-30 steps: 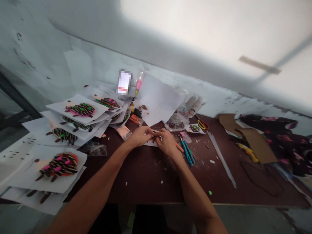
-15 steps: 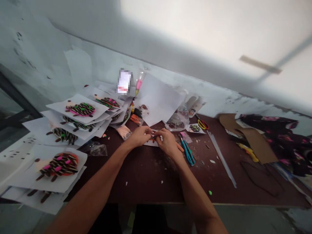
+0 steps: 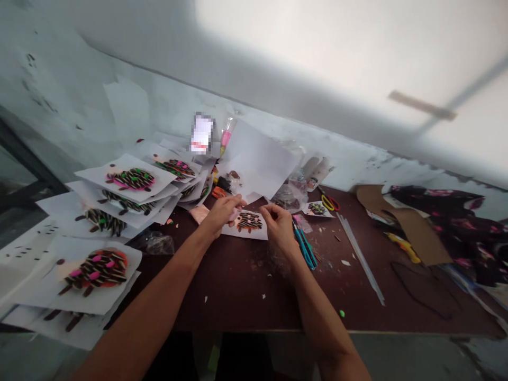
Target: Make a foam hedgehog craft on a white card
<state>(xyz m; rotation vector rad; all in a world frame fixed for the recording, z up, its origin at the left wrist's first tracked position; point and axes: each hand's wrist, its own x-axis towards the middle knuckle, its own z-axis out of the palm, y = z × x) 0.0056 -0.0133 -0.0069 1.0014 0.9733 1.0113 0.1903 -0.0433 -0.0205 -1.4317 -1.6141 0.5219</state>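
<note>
A white card (image 3: 260,235) lies on the table between my hands, bearing a hedgehog picture (image 3: 249,221) with dark and pale spines, an orange rim and small pinkish dots. My left hand (image 3: 220,216) is at the card's left end, fingers curled around a soft pale pink lump (image 3: 234,214), possibly clay. Just off the card's right side is my right hand (image 3: 279,225), its thumb and fingertips pinched together; whatever they hold, if anything, is too small to make out. Teal-handled scissors (image 3: 305,246) lie beside the right wrist.
Stacked hedgehog sheets (image 3: 159,193) fill the left side. A phone (image 3: 202,132) leans at the back near a pink-filled piping bag (image 3: 226,137). Rightward are yellow-and-red scissors (image 3: 329,202), clear glue sticks (image 3: 361,256), a yellow glue gun (image 3: 402,247) and brown cardboard (image 3: 420,233).
My hands have parted from over the card, the left moving left and the right moving right. The hedgehog picture is now uncovered, and a pink lump shows in my left hand.
</note>
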